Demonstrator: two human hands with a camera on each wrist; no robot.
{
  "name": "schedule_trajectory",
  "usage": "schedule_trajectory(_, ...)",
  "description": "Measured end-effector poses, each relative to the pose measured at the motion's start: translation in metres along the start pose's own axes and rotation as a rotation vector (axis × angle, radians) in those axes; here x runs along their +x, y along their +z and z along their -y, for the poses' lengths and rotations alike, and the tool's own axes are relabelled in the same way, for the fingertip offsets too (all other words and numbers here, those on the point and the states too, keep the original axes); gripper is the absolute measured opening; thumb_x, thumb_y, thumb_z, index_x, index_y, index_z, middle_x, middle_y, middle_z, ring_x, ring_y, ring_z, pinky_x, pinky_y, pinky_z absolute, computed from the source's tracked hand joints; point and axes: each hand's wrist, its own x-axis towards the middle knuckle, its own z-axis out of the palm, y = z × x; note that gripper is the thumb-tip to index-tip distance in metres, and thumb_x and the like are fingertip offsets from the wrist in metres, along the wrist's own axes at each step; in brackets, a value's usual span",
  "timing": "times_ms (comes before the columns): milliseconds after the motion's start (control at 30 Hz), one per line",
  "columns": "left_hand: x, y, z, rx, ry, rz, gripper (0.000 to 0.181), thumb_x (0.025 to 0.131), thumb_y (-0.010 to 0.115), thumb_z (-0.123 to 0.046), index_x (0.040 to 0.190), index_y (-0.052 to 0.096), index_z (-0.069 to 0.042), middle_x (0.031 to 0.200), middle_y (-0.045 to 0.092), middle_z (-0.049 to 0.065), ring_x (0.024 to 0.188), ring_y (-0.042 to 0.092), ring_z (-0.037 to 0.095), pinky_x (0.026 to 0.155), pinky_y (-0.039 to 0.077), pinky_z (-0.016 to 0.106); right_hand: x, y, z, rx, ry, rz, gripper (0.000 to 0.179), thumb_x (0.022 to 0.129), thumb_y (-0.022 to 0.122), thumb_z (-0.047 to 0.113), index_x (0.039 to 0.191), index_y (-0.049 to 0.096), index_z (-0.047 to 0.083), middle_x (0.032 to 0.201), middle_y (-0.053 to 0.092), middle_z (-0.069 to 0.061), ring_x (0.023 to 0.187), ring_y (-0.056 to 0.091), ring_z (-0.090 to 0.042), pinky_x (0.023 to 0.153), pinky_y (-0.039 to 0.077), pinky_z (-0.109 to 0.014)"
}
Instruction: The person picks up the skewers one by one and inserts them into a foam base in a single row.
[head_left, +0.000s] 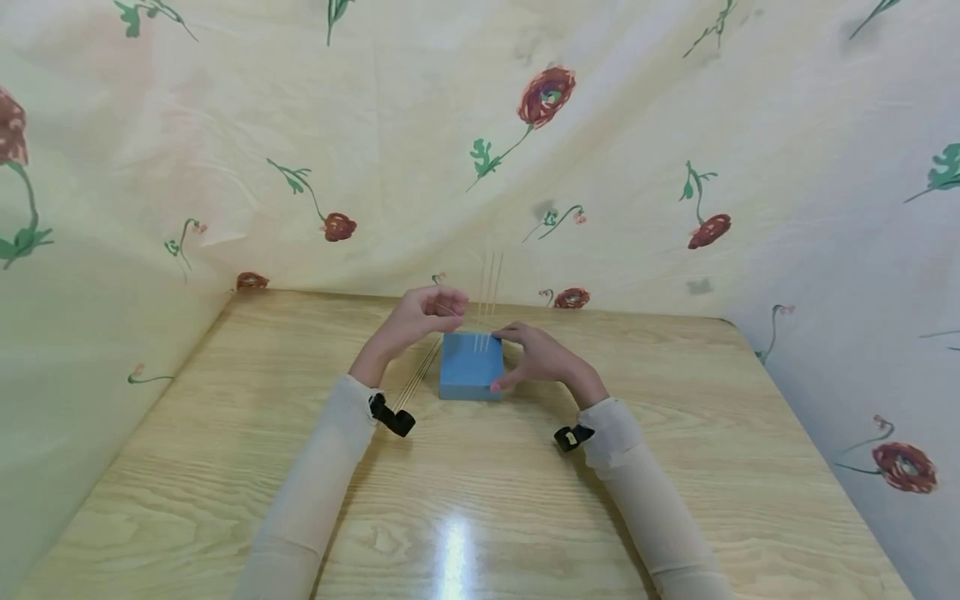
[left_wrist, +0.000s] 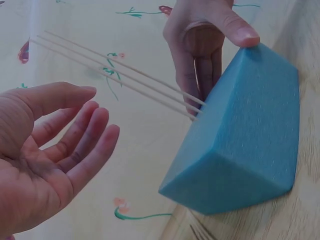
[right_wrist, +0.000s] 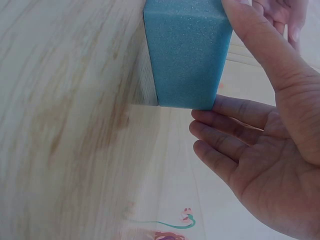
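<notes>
A blue foam block sits on the table with three thin wooden sticks standing up out of its top face. My right hand grips the block from the right: in the right wrist view its thumb lies along the near top edge and its fingertips touch the far end. To the left of the sticks, my left hand is raised beside the block. Its fingers are loosely bent, the thumb apart from them, and the left wrist view shows nothing between them.
Several loose sticks lie on the wooden table left of the block, partly under the left wrist. A flowered cloth hangs behind the table and along both sides. Both wrists wear black straps.
</notes>
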Motion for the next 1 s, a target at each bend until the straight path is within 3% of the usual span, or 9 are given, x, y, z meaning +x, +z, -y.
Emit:
schedule_trajectory(133, 0.000, -0.008, 0.002, 0.020, -0.035, 0.042, 0.034, 0.095, 0.068, -0.001, 0.129, 0.062, 0.003, 0.112, 0.066, 0.013, 0.096, 0.066, 0.018, 0.097, 0.056, 0.056, 0.000, -0.001, 0.001, -0.001, 0.010, -0.001, 0.104, 0.070, 0.093, 0.047, 0.152, 0.046, 0.005, 0.151, 0.050, -0.017, 0.139, 0.048, -0.036, 0.115, 0.042, -0.054)
schedule_trajectory(300, -0.001, -0.019, 0.004, 0.092, -0.039, 0.069, 0.033, 0.096, 0.067, -0.001, 0.128, 0.063, 0.003, 0.116, 0.065, 0.023, 0.096, 0.067, 0.019, 0.095, 0.057, 0.056, -0.001, -0.002, 0.003, 0.003, 0.024, 0.001, 0.103, 0.070, 0.093, 0.046, 0.152, 0.046, 0.006, 0.152, 0.049, -0.017, 0.140, 0.047, -0.036, 0.115, 0.042, -0.055)
schedule_trajectory(533, -0.009, -0.033, 0.001, 0.194, -0.111, 0.094, 0.037, 0.095, 0.069, -0.002, 0.131, 0.062, 0.003, 0.121, 0.063, 0.031, 0.105, 0.067, 0.027, 0.087, 0.060, 0.033, -0.001, 0.000, 0.003, 0.015, 0.022, 0.012, 0.104, 0.070, 0.093, 0.048, 0.153, 0.046, 0.006, 0.151, 0.049, -0.016, 0.139, 0.047, -0.037, 0.115, 0.042, -0.056)
schedule_trajectory(700, -0.014, -0.041, 0.008, 0.262, -0.141, 0.132, 0.036, 0.095, 0.068, -0.001, 0.131, 0.061, 0.005, 0.121, 0.064, 0.031, 0.109, 0.066, 0.032, 0.088, 0.060, 0.033, -0.002, 0.001, 0.003, 0.012, 0.024, 0.008, 0.103, 0.071, 0.093, 0.045, 0.153, 0.046, 0.006, 0.151, 0.049, -0.016, 0.140, 0.047, -0.037, 0.114, 0.043, -0.055)
schedule_trajectory(1000, -0.020, -0.054, 0.016, 0.306, -0.167, 0.188, 0.039, 0.091, 0.068, 0.007, 0.128, 0.059, 0.013, 0.117, 0.064, 0.034, 0.099, 0.069, 0.030, 0.082, 0.061, 0.031, -0.001, 0.000, 0.003, 0.003, 0.013, 0.007, 0.103, 0.071, 0.093, 0.045, 0.153, 0.045, 0.006, 0.153, 0.047, -0.018, 0.141, 0.046, -0.038, 0.115, 0.042, -0.055)
